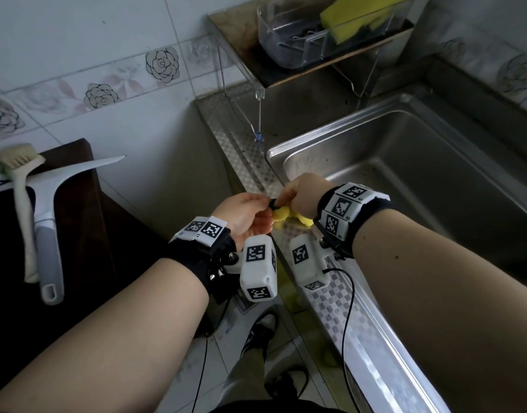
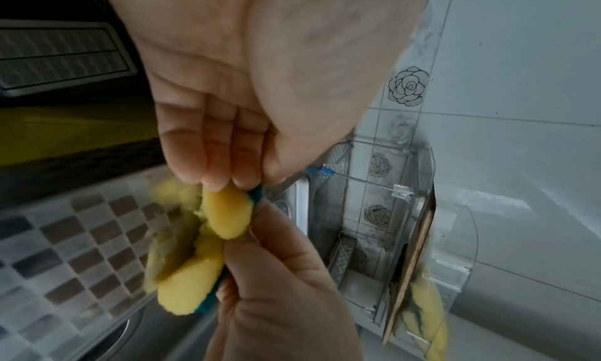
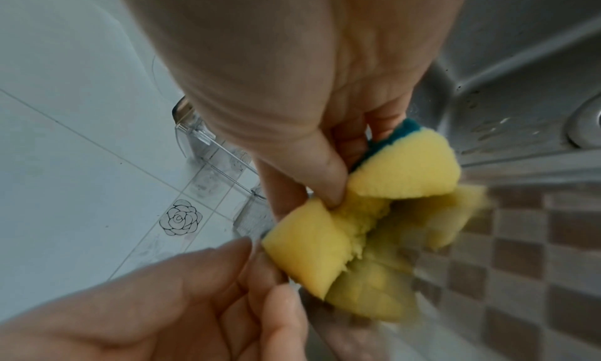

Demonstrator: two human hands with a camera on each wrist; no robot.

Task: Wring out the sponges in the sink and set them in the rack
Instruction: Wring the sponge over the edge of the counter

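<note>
Both hands [image 1: 250,213] pinch sponge [image 1: 281,215] (no writing).

**Off to the side of the counter**

A pale-bristled scrub brush [image 1: 19,186] and a white squeegee [image 1: 52,204] lie side by side on a dark brown surface [image 1: 86,222] at the left. White wall tiles [image 1: 77,49] carry a band of outlined rose motifs [image 1: 162,64]. A dark shoe [image 1: 260,332] stands on the tiled floor below.

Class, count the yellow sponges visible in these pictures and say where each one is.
2. One yellow sponge with a dark green scouring layer is pinched between both hands at the sink's near-left corner; another yellow sponge stands in the clear plastic rack. More may be hidden there.
</note>
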